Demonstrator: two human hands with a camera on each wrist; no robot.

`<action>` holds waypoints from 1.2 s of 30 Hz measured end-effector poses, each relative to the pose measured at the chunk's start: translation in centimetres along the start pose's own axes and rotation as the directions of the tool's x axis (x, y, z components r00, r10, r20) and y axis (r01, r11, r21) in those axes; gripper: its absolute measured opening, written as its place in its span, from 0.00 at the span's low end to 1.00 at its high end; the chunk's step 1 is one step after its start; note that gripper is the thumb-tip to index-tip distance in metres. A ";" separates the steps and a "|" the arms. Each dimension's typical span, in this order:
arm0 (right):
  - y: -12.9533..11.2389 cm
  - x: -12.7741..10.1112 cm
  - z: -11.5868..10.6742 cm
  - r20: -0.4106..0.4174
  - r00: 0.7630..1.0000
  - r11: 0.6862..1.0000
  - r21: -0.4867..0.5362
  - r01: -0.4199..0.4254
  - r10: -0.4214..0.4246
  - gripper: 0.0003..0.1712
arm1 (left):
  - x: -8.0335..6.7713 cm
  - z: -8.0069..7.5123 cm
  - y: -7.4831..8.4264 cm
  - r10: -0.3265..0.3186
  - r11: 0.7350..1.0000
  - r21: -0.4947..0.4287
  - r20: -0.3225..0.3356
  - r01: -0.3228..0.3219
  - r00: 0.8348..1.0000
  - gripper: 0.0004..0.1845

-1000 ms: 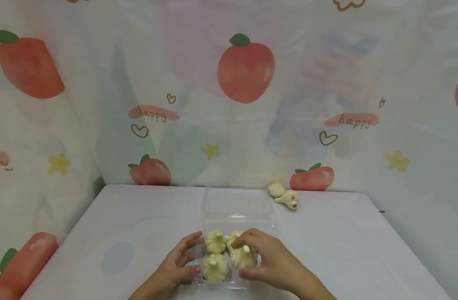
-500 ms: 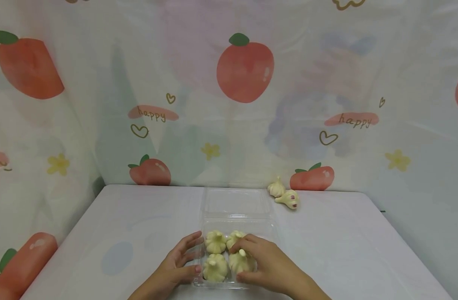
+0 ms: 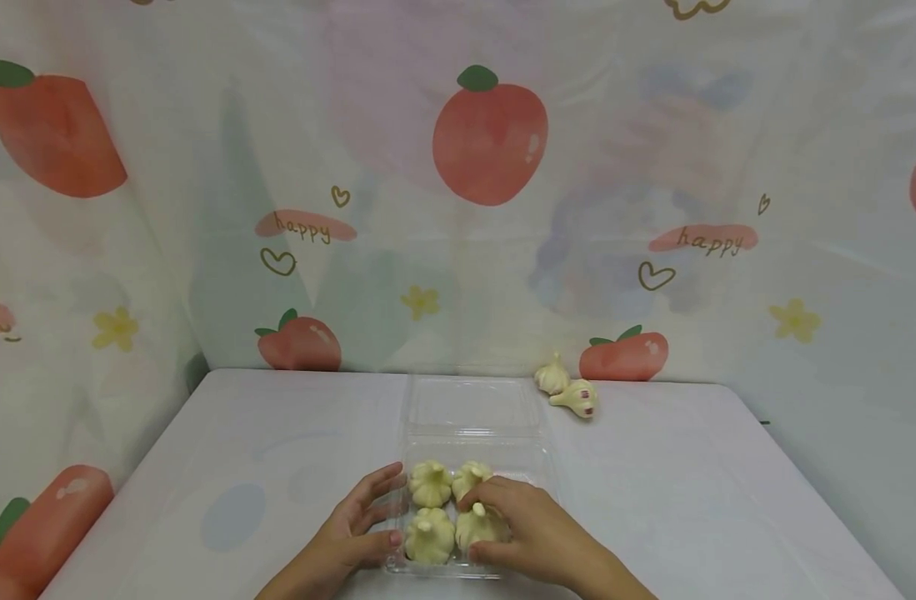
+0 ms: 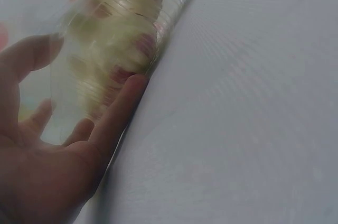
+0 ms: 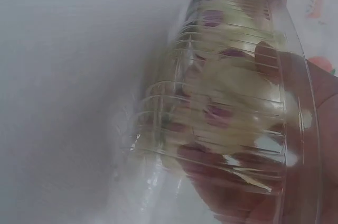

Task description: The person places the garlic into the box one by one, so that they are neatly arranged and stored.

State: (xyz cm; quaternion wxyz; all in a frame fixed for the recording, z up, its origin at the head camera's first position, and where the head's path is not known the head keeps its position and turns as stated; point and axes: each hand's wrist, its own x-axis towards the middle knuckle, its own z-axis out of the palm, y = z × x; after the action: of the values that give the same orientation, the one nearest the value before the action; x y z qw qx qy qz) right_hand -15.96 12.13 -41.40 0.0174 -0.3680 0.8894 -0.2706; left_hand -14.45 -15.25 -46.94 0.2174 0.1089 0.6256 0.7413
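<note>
A clear plastic clamshell box [image 3: 446,572] lies near me with its lid [image 3: 473,404] folded back. Whitish garlic bulbs fill its middle: one at the back left [image 3: 431,483], one at the front left [image 3: 430,537], one at the back right [image 3: 470,478]. My right hand [image 3: 540,529] reaches in from the right, thumb and fingers around a garlic bulb [image 3: 478,527] at the front right. Through the ribbed wall in the right wrist view, purple marks show on the garlic [image 5: 232,97]. My left hand [image 3: 356,525] rests along the box's left side, fingers extended against the wall.
Two more garlic bulbs [image 3: 566,387] lie together at the table's back edge, right of the lid. A pale cloth covers the table [image 3: 690,483]. Behind it hangs a fruit-printed curtain [image 3: 488,283], which continues along the left side.
My right hand has lowered the garlic bulb and brought it slightly left, into the box's front right, beside the other bulbs. The left hand has stayed at the box's side.
</note>
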 end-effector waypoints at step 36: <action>-0.6 -1.3 -4.3 -0.074 0.997 0.997 -0.076 -0.019 0.014 0.24 | 0.0 -0.1 0.0 0.013 1.000 -0.002 0.014 -0.013 1.000 0.36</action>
State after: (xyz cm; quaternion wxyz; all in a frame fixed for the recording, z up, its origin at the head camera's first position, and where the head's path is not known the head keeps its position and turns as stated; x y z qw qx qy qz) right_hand -15.63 14.62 -37.60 -0.0273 -0.3509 0.9022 -0.2494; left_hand -14.44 -15.34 -46.96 0.2173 0.1181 0.6227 0.7424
